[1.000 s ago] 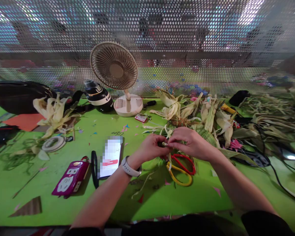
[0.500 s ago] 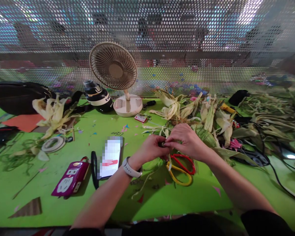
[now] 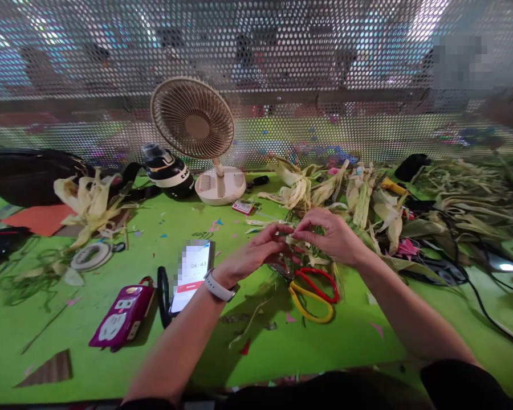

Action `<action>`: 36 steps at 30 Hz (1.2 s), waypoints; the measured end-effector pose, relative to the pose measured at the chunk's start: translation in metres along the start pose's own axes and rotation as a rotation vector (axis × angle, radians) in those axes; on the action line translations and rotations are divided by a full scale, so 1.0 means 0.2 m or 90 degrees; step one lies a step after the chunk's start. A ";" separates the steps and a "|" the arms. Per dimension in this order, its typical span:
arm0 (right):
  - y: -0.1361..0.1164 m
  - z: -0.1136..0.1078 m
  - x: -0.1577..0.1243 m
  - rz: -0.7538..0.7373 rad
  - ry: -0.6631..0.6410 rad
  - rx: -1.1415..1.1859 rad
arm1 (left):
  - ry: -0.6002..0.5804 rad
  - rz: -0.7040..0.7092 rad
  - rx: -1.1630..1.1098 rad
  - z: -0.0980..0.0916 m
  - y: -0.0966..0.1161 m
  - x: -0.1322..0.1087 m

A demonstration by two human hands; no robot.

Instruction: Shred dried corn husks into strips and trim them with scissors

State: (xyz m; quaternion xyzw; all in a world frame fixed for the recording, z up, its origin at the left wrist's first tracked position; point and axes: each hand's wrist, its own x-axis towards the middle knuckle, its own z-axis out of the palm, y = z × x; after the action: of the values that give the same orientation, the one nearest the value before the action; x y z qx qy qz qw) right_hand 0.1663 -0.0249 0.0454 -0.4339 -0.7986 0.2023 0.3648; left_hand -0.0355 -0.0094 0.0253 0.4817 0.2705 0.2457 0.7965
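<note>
My left hand [image 3: 256,253] and my right hand [image 3: 329,234] meet above the green table [image 3: 111,370], fingertips together. Between them they pinch a thin pale strip of corn husk [image 3: 291,239]. The left fingers are stretched forward with the thumb pressing the strip. The right fingers curl round its other end. A white watch [image 3: 217,286] sits on my left wrist. Just below the hands lie scissors with one red and one yellow handle [image 3: 314,296].
A heap of corn husks [image 3: 367,199] spreads behind and right of the hands, with dark cables [image 3: 474,273]. A desk fan [image 3: 194,122], a phone [image 3: 190,273], a purple power strip [image 3: 122,313], a tape roll [image 3: 89,256] and a husk bundle [image 3: 88,199] lie left. A perforated metal screen [image 3: 282,68] closes the back.
Both hands rose slightly and moved away from me. The left fingers went from curled to stretched out along the strip. The view shifted a little.
</note>
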 end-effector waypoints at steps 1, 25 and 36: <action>0.00 0.00 0.00 0.002 0.001 0.006 | 0.009 0.008 0.004 0.00 0.00 0.00; 0.03 -0.01 0.00 0.029 0.241 -0.109 | 0.214 0.164 0.145 -0.02 -0.04 0.07; 0.08 0.03 0.02 0.235 0.069 -0.023 | 0.309 0.243 0.102 -0.03 -0.04 0.08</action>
State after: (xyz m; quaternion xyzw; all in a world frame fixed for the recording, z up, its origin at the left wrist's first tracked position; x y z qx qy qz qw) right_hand 0.1686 -0.0119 0.0319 -0.5899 -0.6880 0.2275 0.3563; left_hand -0.0264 0.0018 0.0118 0.5124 0.3758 0.4765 0.6076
